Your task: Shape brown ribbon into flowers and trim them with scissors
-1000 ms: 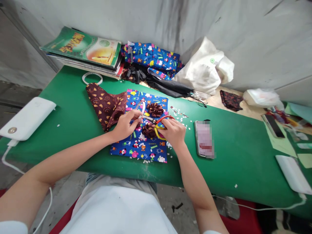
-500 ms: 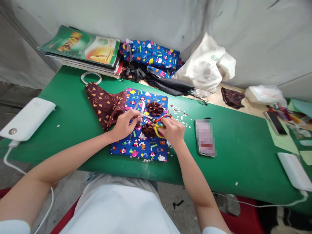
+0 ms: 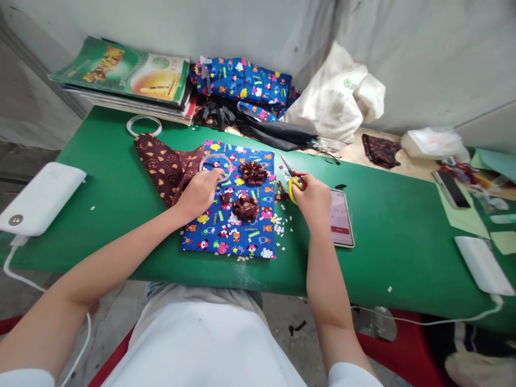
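My left hand (image 3: 198, 194) is closed, its fingertips pinching the near rim of a thin, whitish roll of narrow tape (image 3: 231, 165) above the blue cartoon-print fabric (image 3: 226, 246). In my right hand (image 3: 316, 201), off the fabric's right edge, are scissors (image 3: 287, 163) with red and yellow handles, blades pointing away to the upper left. Two gathered dark brown fabric flowers (image 3: 253, 173) lie on the blue piece, one behind the other. A small brown scrap (image 3: 226, 199) sits left of the nearer flower. Brown leaf-print fabric (image 3: 157, 161) lies beside my left hand.
White paper bits (image 3: 279, 226) are scattered right of the fabric. A phone (image 3: 342, 215) lies by my right wrist. Books (image 3: 121, 70), another whitish ring (image 3: 144, 126), rolled blue fabric (image 3: 245, 80) and a white bag (image 3: 330, 102) stand behind. Power banks (image 3: 44, 199) lie at both sides.
The scissors have moved right, away from my left hand and off the fabric. My left hand has shifted slightly left and now pinches the tape roll's rim. Both flowers are uncovered.
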`<state>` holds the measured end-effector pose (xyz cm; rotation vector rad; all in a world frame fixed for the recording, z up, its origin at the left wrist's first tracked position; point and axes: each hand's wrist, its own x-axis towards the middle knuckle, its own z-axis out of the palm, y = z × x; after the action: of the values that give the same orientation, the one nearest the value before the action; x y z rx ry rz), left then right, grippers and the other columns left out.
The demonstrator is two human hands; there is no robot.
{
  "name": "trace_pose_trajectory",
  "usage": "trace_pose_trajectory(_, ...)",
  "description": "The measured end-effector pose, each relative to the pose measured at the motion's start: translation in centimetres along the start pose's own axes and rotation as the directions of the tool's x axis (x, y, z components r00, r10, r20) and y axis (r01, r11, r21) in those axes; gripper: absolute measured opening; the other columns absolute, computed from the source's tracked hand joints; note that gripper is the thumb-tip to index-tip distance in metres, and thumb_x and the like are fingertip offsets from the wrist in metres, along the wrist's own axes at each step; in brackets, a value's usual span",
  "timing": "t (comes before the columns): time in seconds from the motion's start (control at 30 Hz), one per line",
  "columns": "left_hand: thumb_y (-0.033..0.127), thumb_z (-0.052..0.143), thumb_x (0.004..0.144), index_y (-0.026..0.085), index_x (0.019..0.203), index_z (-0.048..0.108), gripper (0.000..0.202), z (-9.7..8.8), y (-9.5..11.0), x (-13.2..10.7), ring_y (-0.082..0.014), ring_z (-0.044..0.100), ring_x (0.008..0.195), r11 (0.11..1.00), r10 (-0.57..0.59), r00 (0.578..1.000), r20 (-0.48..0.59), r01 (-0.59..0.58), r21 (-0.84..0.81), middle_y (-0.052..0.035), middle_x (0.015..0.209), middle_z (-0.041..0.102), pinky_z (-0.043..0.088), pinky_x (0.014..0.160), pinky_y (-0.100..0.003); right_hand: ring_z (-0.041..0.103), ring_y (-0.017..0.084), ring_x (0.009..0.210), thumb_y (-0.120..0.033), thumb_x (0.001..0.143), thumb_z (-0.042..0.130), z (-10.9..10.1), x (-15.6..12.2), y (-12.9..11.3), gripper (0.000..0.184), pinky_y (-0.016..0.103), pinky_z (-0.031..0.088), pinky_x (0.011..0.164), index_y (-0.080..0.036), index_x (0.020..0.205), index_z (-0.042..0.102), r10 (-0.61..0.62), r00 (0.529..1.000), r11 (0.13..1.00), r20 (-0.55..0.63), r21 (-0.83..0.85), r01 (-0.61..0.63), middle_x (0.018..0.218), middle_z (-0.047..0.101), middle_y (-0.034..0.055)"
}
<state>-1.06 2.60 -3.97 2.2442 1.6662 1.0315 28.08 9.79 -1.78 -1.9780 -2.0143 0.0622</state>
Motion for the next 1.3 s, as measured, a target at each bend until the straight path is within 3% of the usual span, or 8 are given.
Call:
trace_pose_trajectory(0.13, 0.008, 0.045, 0.086, 0.017, 0.106, 0.056, 0.024, 0.0, 0.3, 0.0, -0.0218, 0.061, 0.097, 0.999, 0.050, 0.999, -0.005, -0.050, 0.017, -0.0084, 0.100, 0.064, 0.050, 0.088, -0.036, 0.060, 0.025, 0.077, -0.030, 0.079, 0.056, 0.6, 0.5, 1.3, 0.031, 0.030, 0.032, 0.056, -0.016, 0.104, 0.068, 0.051, 0.996, 0.997, 0.069, -0.059, -0.047, 0.091, 0.070, 0.0129)
trace_pose_trajectory(0.37, 0.017, 0.051, 0.089, 0.016, 0.094, 0.060, 0.010, -0.8, 2.0, -0.2, -0.0161, 0.061, 0.096, 0.983, 0.169, 0.977, -0.127, -0.176, -0.047, -0.0066, 0.098, 0.063, 0.050, 0.088, -0.029, 0.054, 0.029, 0.084, -0.024, 0.077, 0.053, 1.0, 0.6, 2.1, 0.030, 0.040, 0.041, 0.073, -0.015, 0.102, 0.067, -0.145, 0.989, 0.987, -0.029, -0.067, 0.143, 0.093, 0.064, 0.0159)
trace_pose_trajectory(0.43, 0.017, 0.053, 0.089, 0.017, 0.089, 0.062, 0.009, -0.8, 2.6, -0.5, -0.0134, 0.063, 0.090, 0.978, 0.176, 0.973, -0.152, -0.191, -0.090, -0.0043, 0.093, 0.065, 0.051, 0.084, -0.025, 0.053, 0.029, 0.089, -0.023, 0.077, 0.054, 0.4, 0.4, 1.7, 0.028, 0.041, 0.042, 0.079, -0.016, 0.101, 0.066, -0.287, 0.958, 0.958, -0.027, -0.007, 0.287, 0.098, 0.062, 0.0149)
trace_pose_trajectory(0.53, 0.017, 0.056, 0.088, 0.017, 0.085, 0.063, 0.008, -0.9, 3.8, -1.0, -0.0123, 0.065, 0.087, 0.963, 0.145, 0.977, -0.153, -0.175, -0.205, -0.0025, 0.088, 0.068, 0.051, 0.082, -0.024, 0.054, 0.025, 0.091, -0.024, 0.076, 0.058, -0.5, 0.2, 1.0, 0.020, 0.037, 0.043, 0.083, -0.020, 0.096, 0.063, -0.502, 0.860, 0.857, 0.094, 0.191, 0.479, 0.095, 0.062, 0.0095)
trace_pose_trajectory(0.7, 0.018, 0.059, 0.085, 0.017, 0.082, 0.065, 0.007, -0.7, 5.3, -1.8, -0.0114, 0.065, 0.079, 0.917, 0.072, 0.995, -0.076, -0.096, -0.386, -0.0017, 0.082, 0.070, 0.051, 0.075, -0.022, 0.056, 0.021, 0.081, -0.020, 0.075, 0.058, -0.6, -0.1, 0.5, 0.012, 0.032, 0.043, 0.074, -0.019, 0.087, 0.060, -0.576, 0.773, 0.810, 0.267, 0.316, 0.494, 0.082, 0.061, 0.0052)
trace_pose_trajectory(0.87, 0.019, 0.061, 0.083, 0.017, 0.081, 0.067, 0.006, -0.1, 5.4, -2.1, -0.0109, 0.064, 0.075, 0.877, -0.030, 0.998, 0.053, 0.052, -0.478, -0.0015, 0.081, 0.071, 0.050, 0.069, -0.020, 0.054, 0.016, 0.067, -0.016, 0.073, 0.057, -0.3, -0.1, 0.6, 0.008, 0.026, 0.038, 0.064, -0.019, 0.081, 0.057, -0.554, 0.775, 0.822, 0.303, 0.346, 0.452, 0.070, 0.059, 0.0007)
trace_pose_trajectory(1.07, 0.024, 0.062, 0.081, 0.016, 0.079, 0.066, 0.009, 0.5, 4.9, -2.1, -0.0111, 0.063, 0.069, 0.745, -0.195, 0.963, 0.186, 0.269, -0.611, -0.0019, 0.078, 0.069, 0.050, 0.065, -0.021, 0.050, 0.013, 0.061, -0.018, 0.071, 0.058, -0.3, -0.2, 0.2, 0.009, 0.025, 0.035, 0.058, -0.019, 0.070, 0.050, -0.532, 0.801, 0.833, 0.273, 0.339, 0.437, 0.067, 0.058, 0.0000)
trace_pose_trajectory(1.3, 0.026, 0.064, 0.078, 0.016, 0.077, 0.066, 0.010, 0.5, 5.0, -1.9, -0.0106, 0.062, 0.068, 0.687, -0.246, 0.940, 0.235, 0.340, -0.642, -0.0016, 0.076, 0.068, 0.050, 0.063, -0.021, 0.052, 0.013, 0.055, -0.027, 0.075, 0.062, -0.9, -0.5, -0.3, 0.017, 0.025, 0.035, 0.054, -0.019, 0.063, 0.052, -0.413, 0.879, 0.864, 0.238, 0.408, 0.295, 0.058, 0.059, -0.0002)
